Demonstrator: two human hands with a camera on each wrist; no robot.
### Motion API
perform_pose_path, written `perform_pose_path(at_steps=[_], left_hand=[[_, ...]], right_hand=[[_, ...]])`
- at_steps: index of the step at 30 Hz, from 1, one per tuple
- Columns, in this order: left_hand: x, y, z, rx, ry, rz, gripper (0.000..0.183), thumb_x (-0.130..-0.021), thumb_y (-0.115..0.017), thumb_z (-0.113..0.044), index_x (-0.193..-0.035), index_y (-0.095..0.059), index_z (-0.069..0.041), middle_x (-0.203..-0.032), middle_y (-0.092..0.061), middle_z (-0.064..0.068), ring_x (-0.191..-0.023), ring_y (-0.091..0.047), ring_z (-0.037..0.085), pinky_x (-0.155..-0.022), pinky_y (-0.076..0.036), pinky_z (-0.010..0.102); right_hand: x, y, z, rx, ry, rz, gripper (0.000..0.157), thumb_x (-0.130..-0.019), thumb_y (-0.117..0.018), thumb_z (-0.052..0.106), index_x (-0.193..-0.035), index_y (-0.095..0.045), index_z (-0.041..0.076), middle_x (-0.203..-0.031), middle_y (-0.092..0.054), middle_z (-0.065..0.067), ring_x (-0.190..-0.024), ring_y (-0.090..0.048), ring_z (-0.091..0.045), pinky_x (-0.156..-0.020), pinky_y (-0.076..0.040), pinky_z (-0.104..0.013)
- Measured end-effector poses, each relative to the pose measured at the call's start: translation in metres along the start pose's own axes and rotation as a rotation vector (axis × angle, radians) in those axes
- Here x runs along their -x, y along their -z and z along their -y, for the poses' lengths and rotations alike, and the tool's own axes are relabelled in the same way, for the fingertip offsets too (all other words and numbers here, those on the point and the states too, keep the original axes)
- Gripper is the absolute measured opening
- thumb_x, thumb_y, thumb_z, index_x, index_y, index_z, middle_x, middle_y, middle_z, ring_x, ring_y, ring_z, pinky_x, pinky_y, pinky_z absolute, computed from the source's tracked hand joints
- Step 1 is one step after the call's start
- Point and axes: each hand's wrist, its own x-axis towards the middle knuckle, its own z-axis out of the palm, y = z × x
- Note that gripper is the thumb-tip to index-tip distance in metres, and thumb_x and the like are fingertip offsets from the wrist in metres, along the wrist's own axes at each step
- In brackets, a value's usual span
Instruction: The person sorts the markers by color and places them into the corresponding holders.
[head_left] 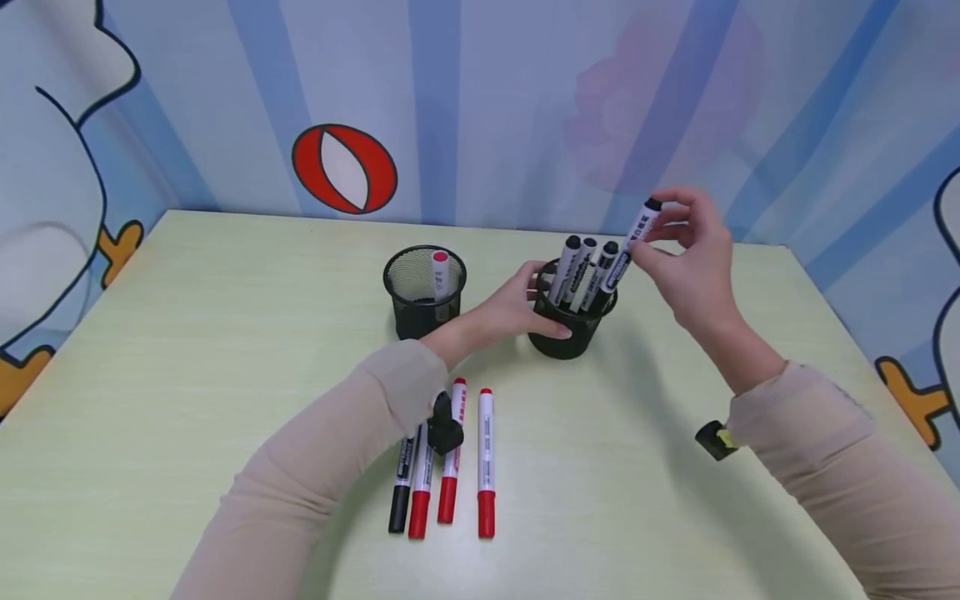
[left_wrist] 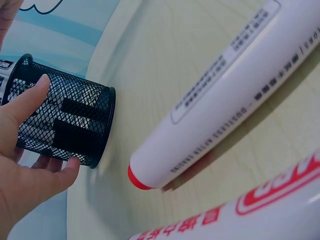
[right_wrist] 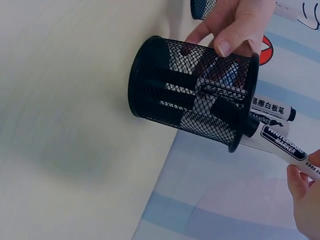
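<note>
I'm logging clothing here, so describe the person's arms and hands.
The left beige fabric sleeve and right beige fabric sleeve are long and plain. A rounded black device sits on the left one, an angular black device with a yellow-green patch on the right. The left hand and right hand are bare; no rings show.

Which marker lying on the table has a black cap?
The leftmost marker in the head view; the three lying markers to its right have red caps.

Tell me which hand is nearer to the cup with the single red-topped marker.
Left. The left hand grips the other cup, just right of that cup; the right hand is farther right, pinching a marker at the other cup's rim.
</note>
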Motion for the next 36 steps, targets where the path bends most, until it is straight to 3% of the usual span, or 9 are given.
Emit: perform_pose_path(at_steps=[28, 36], left_hand=[[-0.001, 0.001, 0.001, 0.010, -0.026, 0.009, 0.093, -0.073, -0.078, -0.006, -0.144, -0.019, -0.014, -0.142, -0.034, 0.007, -0.132, -0.031, 0.025, -0.106, -0.032, 0.040], [0.000, 0.001, 0.002, 0.001, -0.020, 0.009, 0.093, -0.074, -0.079, -0.008, -0.144, -0.019, -0.015, -0.143, -0.033, 0.007, -0.133, -0.030, 0.025, -0.106, -0.031, 0.041]], right_hand=[[0.024, -0.013, -0.028, 0.048, 0.102, 0.017, 0.044, -0.080, -0.064, -0.007, -0.120, -0.049, 0.001, -0.097, -0.053, -0.002, -0.086, -0.057, -0.012, -0.075, -0.051, -0.017], [0.040, -0.017, -0.005, 0.027, 0.166, 0.051, 0.037, -0.078, -0.059, -0.015, -0.114, -0.048, -0.010, -0.094, -0.053, -0.016, -0.084, -0.056, -0.013, -0.074, -0.050, -0.014]])
